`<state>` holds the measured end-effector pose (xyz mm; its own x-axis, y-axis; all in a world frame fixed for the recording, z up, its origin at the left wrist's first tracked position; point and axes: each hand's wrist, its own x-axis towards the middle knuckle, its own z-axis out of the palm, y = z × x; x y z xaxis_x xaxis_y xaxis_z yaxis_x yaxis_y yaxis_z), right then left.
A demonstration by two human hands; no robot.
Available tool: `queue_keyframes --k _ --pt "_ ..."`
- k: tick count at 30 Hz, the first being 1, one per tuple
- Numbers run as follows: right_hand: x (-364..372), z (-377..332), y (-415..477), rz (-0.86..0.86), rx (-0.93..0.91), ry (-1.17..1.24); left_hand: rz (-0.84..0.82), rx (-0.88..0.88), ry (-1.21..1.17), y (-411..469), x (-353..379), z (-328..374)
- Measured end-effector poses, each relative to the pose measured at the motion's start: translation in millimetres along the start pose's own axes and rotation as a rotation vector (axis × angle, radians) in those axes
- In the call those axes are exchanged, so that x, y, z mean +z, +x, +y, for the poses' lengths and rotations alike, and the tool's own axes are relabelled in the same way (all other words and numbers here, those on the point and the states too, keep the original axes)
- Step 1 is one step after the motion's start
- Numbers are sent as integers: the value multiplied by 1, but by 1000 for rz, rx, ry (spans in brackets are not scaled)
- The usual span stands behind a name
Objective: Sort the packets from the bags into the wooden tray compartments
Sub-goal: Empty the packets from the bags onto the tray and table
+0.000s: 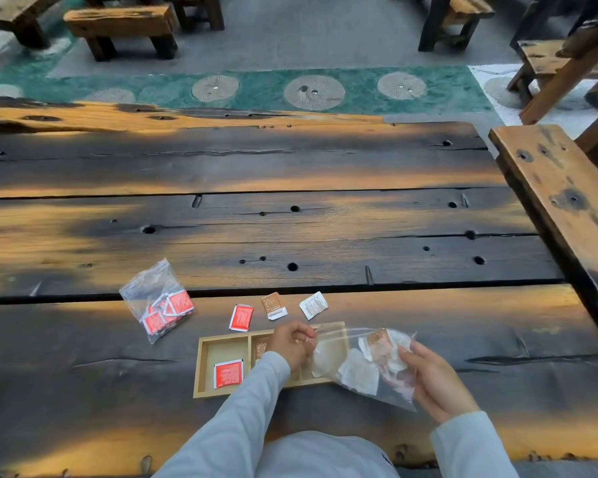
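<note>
Gripping a clear bag (366,367) of packets, the left hand (292,343) and right hand (432,377) hold it over the wooden tray (201,367) near the worktop's (290,219) front edge; a red packet (228,373) lies in the tray's left compartment

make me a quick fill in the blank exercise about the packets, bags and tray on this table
1. The packet lying in the wooden tray's leftmost compartment is ____ in colour.
2. The number of loose packets on the table just beyond the tray is ____.
3. The clear bag of pale packets is held by ____ hands.
4. The bag of red packets lies to the tray's ____.

Missing words: red; three; both; left
</note>
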<state>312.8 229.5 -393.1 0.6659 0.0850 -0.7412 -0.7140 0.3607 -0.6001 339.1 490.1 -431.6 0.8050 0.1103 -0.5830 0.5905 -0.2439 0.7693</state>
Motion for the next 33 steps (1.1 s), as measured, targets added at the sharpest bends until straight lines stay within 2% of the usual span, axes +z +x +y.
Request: queue_keyframes --k 17,24,33 --pt "3 -12 -11 -67 38 20 6 -50 -2 -3 -3 1" --pt "5 -17 -15 -68 -5 68 0 -44 33 -7 -2 3" --pt "13 -19 -21 -59 -9 2 1 -45 37 -9 -1 3"
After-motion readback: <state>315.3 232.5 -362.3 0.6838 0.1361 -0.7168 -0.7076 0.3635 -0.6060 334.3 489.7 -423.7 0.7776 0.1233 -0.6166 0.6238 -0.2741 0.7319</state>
